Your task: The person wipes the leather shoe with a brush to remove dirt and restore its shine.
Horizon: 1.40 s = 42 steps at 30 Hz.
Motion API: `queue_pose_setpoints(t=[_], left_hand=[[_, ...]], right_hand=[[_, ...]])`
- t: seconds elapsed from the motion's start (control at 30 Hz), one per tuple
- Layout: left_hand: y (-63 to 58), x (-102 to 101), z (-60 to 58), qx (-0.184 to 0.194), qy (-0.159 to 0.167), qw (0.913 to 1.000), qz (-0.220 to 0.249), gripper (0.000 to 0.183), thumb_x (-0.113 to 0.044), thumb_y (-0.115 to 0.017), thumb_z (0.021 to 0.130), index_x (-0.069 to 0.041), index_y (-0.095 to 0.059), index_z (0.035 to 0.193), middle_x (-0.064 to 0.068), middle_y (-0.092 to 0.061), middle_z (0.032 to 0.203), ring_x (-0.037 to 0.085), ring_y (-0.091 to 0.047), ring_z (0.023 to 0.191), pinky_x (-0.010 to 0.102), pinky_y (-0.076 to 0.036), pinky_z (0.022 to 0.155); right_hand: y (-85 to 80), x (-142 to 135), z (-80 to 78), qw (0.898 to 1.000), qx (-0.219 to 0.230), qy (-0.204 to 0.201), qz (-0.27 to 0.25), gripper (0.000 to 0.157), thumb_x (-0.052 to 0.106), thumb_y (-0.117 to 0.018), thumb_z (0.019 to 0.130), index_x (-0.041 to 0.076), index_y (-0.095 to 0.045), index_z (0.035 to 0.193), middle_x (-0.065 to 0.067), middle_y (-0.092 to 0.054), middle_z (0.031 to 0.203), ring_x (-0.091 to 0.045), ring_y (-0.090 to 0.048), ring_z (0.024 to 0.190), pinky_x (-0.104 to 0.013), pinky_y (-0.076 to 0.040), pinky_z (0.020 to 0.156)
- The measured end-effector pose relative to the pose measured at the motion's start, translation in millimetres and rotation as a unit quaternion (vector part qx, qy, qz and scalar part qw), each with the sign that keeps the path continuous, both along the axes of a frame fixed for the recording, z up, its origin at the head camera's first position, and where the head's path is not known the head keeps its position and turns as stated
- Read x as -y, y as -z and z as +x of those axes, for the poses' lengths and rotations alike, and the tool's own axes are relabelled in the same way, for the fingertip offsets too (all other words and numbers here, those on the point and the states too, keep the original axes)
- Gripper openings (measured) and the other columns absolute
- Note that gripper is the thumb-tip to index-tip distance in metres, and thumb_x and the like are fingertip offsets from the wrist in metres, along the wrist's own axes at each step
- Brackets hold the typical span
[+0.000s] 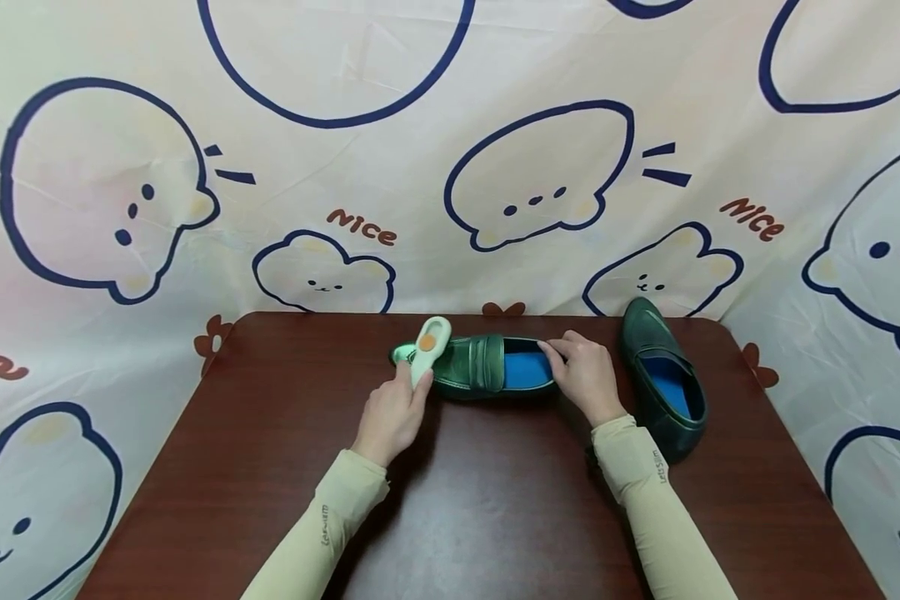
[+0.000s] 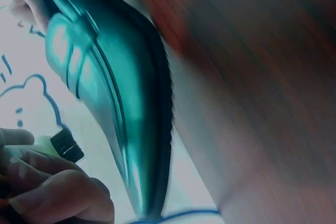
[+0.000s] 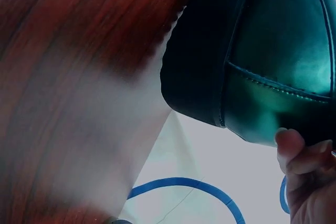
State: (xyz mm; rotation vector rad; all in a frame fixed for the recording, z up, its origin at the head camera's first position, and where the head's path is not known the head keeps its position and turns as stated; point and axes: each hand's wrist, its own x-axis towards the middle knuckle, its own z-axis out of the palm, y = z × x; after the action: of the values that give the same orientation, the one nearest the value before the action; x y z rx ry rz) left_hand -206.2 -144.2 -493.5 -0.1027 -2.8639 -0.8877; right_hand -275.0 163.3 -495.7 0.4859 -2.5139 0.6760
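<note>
A green loafer (image 1: 461, 367) with a blue insole lies on its sole across the far part of the table, toe to the left. My left hand (image 1: 392, 415) holds a small pale-green brush (image 1: 431, 343) with an orange spot on its handle, over the toe end. The left wrist view shows the brush's dark bristle end (image 2: 67, 145) beside the shoe's toe part. At the heel, my right hand (image 1: 587, 375) pinches the back rim of the loafer. Its fingertips (image 3: 290, 142) lie against the heel leather in the right wrist view.
The second green loafer (image 1: 663, 383), also with a blue insole, stands right of my right hand, toe toward the back. The dark brown table (image 1: 270, 475) ends at a patterned cloth (image 1: 420, 175) hanging behind and on both sides.
</note>
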Motion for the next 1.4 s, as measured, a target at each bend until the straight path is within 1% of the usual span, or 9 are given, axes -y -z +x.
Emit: queue_pose_setpoints(t=[0.17, 0.27, 0.4, 0.53, 0.6, 0.83, 1.03, 1.23, 1.4], left_hand=[[-1.1, -19.3, -4.3, 0.011, 0.030, 0.9995, 0.008, 0.044, -0.045, -0.042, 0.111, -0.003, -0.052, 0.106, 0.010, -0.056, 0.071, 0.030, -0.059, 0.063, 0.045, -0.048, 0.062], [1.3, -26.3, -6.8, 0.020, 0.043, 0.9988, 0.009, 0.043, -0.046, -0.041, 0.111, -0.005, -0.051, 0.101, 0.009, -0.054, 0.070, 0.028, -0.057, 0.062, 0.044, -0.047, 0.062], [4.7, -27.7, -8.1, 0.031, 0.036, 0.9989, 0.006, 0.046, -0.046, -0.041, 0.111, -0.002, -0.053, 0.107, 0.011, -0.057, 0.072, 0.029, -0.058, 0.063, 0.044, -0.048, 0.063], [8.3, -18.1, -5.9, 0.028, 0.010, 0.9995, -0.012, 0.049, -0.045, -0.042, 0.111, 0.002, -0.055, 0.118, 0.016, -0.064, 0.079, 0.035, -0.066, 0.071, 0.049, -0.052, 0.066], [10.8, -10.5, -3.7, 0.022, -0.002, 0.9995, -0.022, 0.048, -0.044, -0.044, 0.111, 0.002, -0.054, 0.118, 0.016, -0.063, 0.077, 0.036, -0.066, 0.069, 0.050, -0.051, 0.064], [18.5, 17.0, 4.9, 0.017, -0.033, 0.9986, -0.036, 0.043, -0.044, -0.043, 0.111, -0.003, -0.048, 0.100, 0.009, -0.051, 0.064, 0.029, -0.054, 0.055, 0.043, -0.042, 0.052], [16.1, 34.1, 5.1, 0.020, -0.063, 0.9973, -0.034, 0.044, -0.045, -0.043, 0.111, -0.003, -0.049, 0.100, 0.012, -0.055, 0.067, 0.034, -0.058, 0.058, 0.047, -0.044, 0.055], [12.3, 45.6, 3.1, 0.015, -0.078, 0.9964, -0.030, 0.044, -0.044, -0.043, 0.110, -0.002, -0.047, 0.098, 0.017, -0.057, 0.069, 0.041, -0.062, 0.064, 0.053, -0.047, 0.059], [10.9, 46.7, 3.7, 0.011, -0.078, 0.9967, -0.016, 0.044, -0.044, -0.042, 0.111, -0.002, -0.046, 0.097, 0.015, -0.054, 0.067, 0.038, -0.059, 0.060, 0.050, -0.045, 0.057]], right_hand=[[1.4, 1.4, 0.9, 1.000, -0.006, -0.007, -0.005, 0.023, 0.022, -0.073, 0.098, 0.001, -0.081, 0.103, -0.009, -0.063, 0.074, -0.024, -0.060, 0.060, -0.035, -0.049, 0.056], [1.7, 0.6, 1.1, 1.000, -0.009, -0.004, -0.005, 0.022, 0.022, -0.073, 0.098, 0.001, -0.081, 0.102, -0.008, -0.063, 0.074, -0.024, -0.060, 0.060, -0.036, -0.049, 0.056], [2.3, -1.8, 1.8, 1.000, -0.018, -0.003, -0.003, 0.021, 0.021, -0.074, 0.097, 0.002, -0.082, 0.101, -0.008, -0.062, 0.073, -0.024, -0.060, 0.059, -0.036, -0.048, 0.055], [4.4, -3.7, 1.3, 0.999, -0.037, -0.006, 0.001, 0.020, 0.020, -0.075, 0.096, 0.001, -0.082, 0.099, -0.008, -0.062, 0.072, -0.023, -0.059, 0.057, -0.037, -0.047, 0.054], [5.6, -4.0, 0.7, 0.999, -0.046, -0.008, 0.002, 0.019, 0.020, -0.075, 0.096, 0.002, -0.082, 0.098, -0.008, -0.061, 0.072, -0.022, -0.058, 0.056, -0.037, -0.046, 0.054], [7.8, -2.5, -1.1, 0.999, -0.047, -0.012, -0.003, 0.020, 0.021, -0.075, 0.096, 0.002, -0.082, 0.098, -0.008, -0.063, 0.073, -0.022, -0.059, 0.056, -0.037, -0.047, 0.053], [8.2, -1.2, -2.4, 0.999, -0.042, -0.008, 0.000, 0.021, 0.021, -0.075, 0.097, 0.001, -0.082, 0.099, -0.008, -0.062, 0.073, -0.023, -0.059, 0.056, -0.037, -0.047, 0.053], [7.1, -0.1, -4.3, 0.999, -0.034, -0.002, 0.002, 0.022, 0.022, -0.074, 0.098, 0.002, -0.082, 0.099, -0.008, -0.064, 0.075, -0.024, -0.061, 0.059, -0.039, -0.050, 0.055], [6.9, -0.6, -2.1, 0.999, -0.032, 0.003, 0.000, 0.023, 0.022, -0.072, 0.099, 0.001, -0.081, 0.100, -0.010, -0.066, 0.077, -0.026, -0.064, 0.062, -0.041, -0.053, 0.058]])
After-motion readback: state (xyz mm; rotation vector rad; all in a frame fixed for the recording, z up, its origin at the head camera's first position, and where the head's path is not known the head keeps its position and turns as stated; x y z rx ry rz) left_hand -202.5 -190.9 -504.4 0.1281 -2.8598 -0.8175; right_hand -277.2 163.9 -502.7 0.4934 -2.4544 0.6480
